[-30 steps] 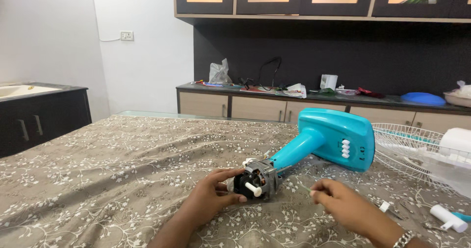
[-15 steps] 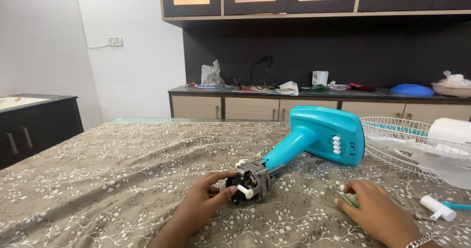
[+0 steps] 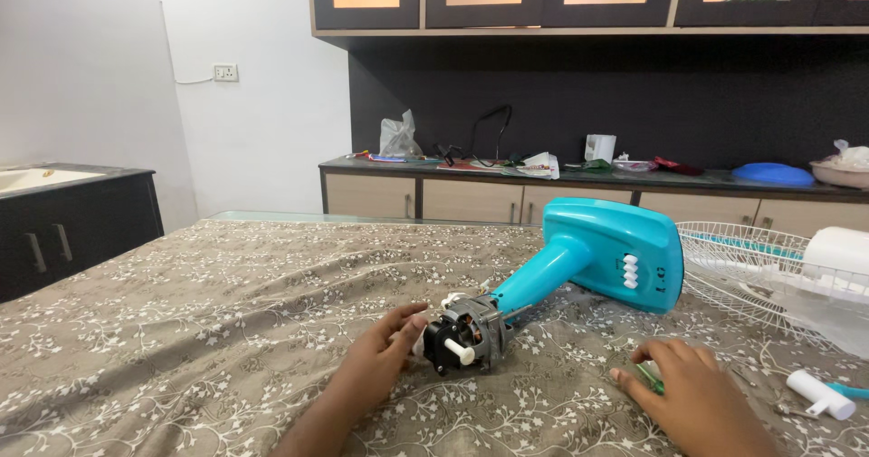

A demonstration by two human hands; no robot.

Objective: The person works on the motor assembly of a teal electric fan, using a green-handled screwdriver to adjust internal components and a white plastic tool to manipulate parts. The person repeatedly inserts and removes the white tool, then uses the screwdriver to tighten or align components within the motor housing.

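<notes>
A turquoise fan stand (image 3: 597, 258) lies on its side on a flower-patterned cloth (image 3: 199, 330), its bare motor (image 3: 466, 332) with a white shaft pointing toward me. My left hand (image 3: 385, 353) rests against the motor's left side, fingers curled on it. My right hand (image 3: 692, 398) lies flat on the cloth to the right, fingertips over a small green tool (image 3: 649, 377), which is partly hidden.
A white wire fan grille (image 3: 733, 271) and a white fan part (image 3: 837, 258) lie at the right. A small white plastic piece (image 3: 819, 394) sits near the right edge. Behind stands a cluttered counter (image 3: 543, 172) with cabinets; a dark cabinet (image 3: 63, 231) is at left.
My right hand has moved right, away from the motor, and come down over the green tool. My left hand has stayed on the motor. The view shifted slightly.
</notes>
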